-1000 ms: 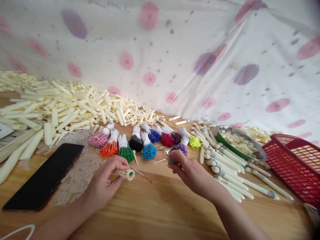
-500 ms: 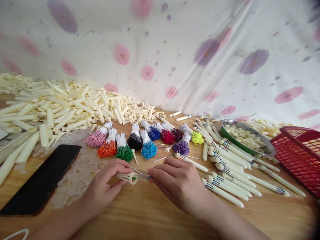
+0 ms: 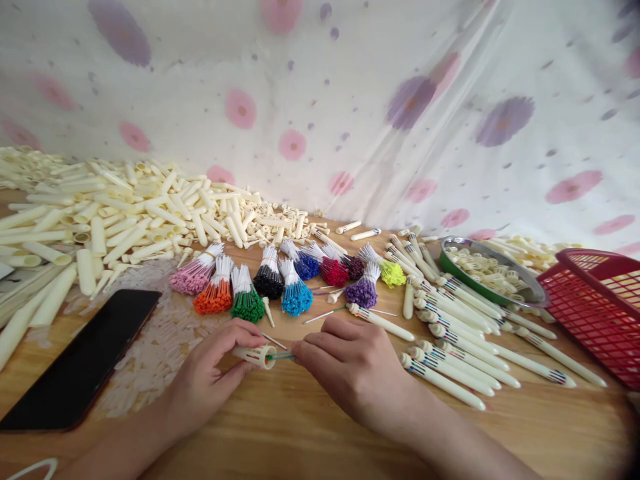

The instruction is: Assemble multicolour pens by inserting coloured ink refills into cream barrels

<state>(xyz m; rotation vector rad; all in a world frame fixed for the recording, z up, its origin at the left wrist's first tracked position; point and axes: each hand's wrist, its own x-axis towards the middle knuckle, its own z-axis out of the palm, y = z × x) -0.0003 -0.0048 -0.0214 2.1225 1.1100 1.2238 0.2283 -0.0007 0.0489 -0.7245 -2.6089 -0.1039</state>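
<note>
My left hand pinches a short cream slotted pen barrel, its open end turned right. Thin green-blue pen refills reach from that opening to the fingertips of my right hand, which is closed on them; how many there are I cannot tell. Orange and green tips show inside the barrel. Just beyond the hands stand bundles of refills, among them green, light blue, orange and purple. A loose refill lies behind the barrel.
Cream pen tubes are heaped at the back left. A black phone lies left, beside clear plastic pieces. Assembled multicolour pens lie to the right, near a metal-rimmed bowl and a red basket. A patterned sheet hangs behind.
My right hand has shifted slightly left, towards the barrel. The refills now point into its opening, where before they crossed in front of it. My left hand keeps its grip.
</note>
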